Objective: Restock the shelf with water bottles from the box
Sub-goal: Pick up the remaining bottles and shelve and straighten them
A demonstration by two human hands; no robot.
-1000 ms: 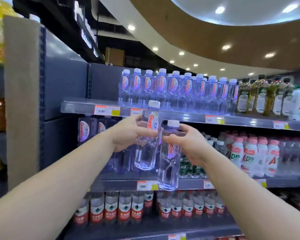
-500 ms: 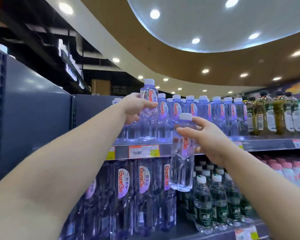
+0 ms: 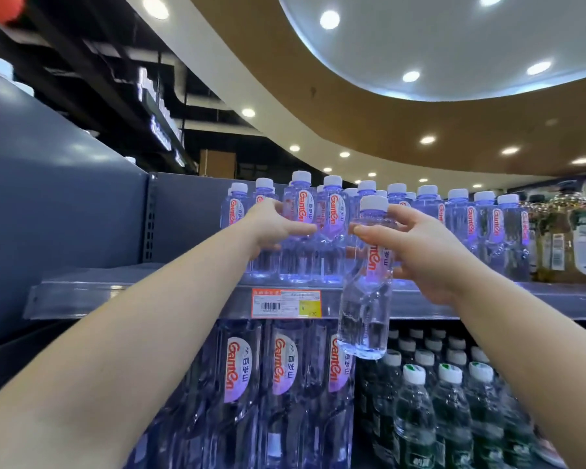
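Observation:
My left hand (image 3: 274, 228) grips a clear water bottle (image 3: 300, 211) with a white cap and red lettering, standing on the top shelf (image 3: 132, 299) among the front row of like bottles. My right hand (image 3: 420, 245) holds a second such bottle (image 3: 366, 299) by its upper part, upright, in front of the shelf edge and hanging below it. A row of the same bottles (image 3: 460, 225) fills the shelf to the right. No box is in view.
The top shelf's left part is bare beside a grey side panel (image 3: 48, 214). Below stand large water bottles (image 3: 285, 384) and green-labelled bottles (image 3: 450, 418). Yellowish drink bottles (image 3: 562, 242) stand at the far right. A price tag (image 3: 286, 302) hangs on the shelf edge.
My left hand has carried its bottle in onto the top shelf among the front row. My right hand has raised its bottle higher toward the shelf edge. The camera has tilted up.

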